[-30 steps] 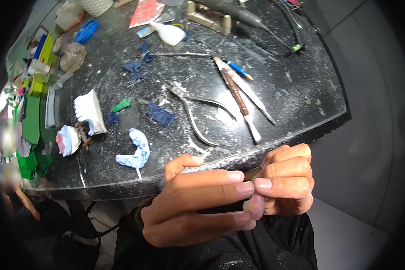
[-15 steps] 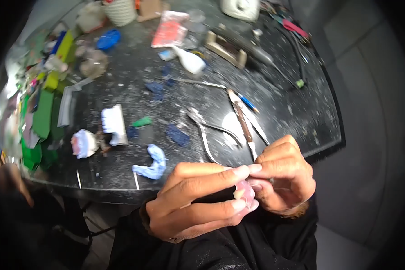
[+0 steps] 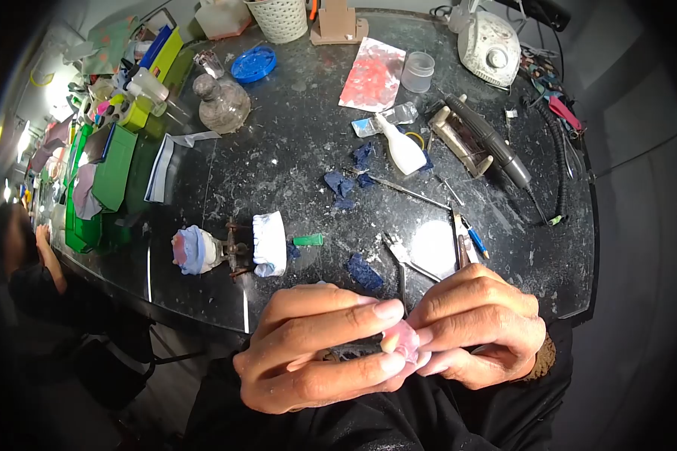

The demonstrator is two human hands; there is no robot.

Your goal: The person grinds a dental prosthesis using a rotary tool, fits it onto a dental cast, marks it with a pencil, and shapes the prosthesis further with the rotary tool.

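Note:
A small pink denture piece (image 3: 408, 338) with a yellowish tooth on one side is held up in front of my body. My left hand (image 3: 316, 349) grips it between fingers above and thumb side below. Against its right edge press the fingertips of my right hand (image 3: 481, 327), pinched together; whether they hold a smaller part is hidden. Just beyond the hands lie metal pliers (image 3: 402, 255) and a brown-handled knife (image 3: 461, 244), both partly covered by my fingers. Left of them, a white dental model (image 3: 269, 244) and another model (image 3: 195, 249) sit on a metal articulator (image 3: 237, 248).
Dark blue wax scraps (image 3: 363, 271) and a green piece (image 3: 308, 240) lie on the black table. Farther back are a white bottle (image 3: 403, 146), a rotary handpiece (image 3: 493, 139) on its stand and a blue lid (image 3: 253, 65). Green bins (image 3: 116, 169) line the left; another person's arm (image 3: 49, 259) shows there.
The view has shifted, so the tabletop appears lower and farther right. My right fingertips have moved from my left fingertips down to the pink piece's edge. The light-blue arch is now almost hidden.

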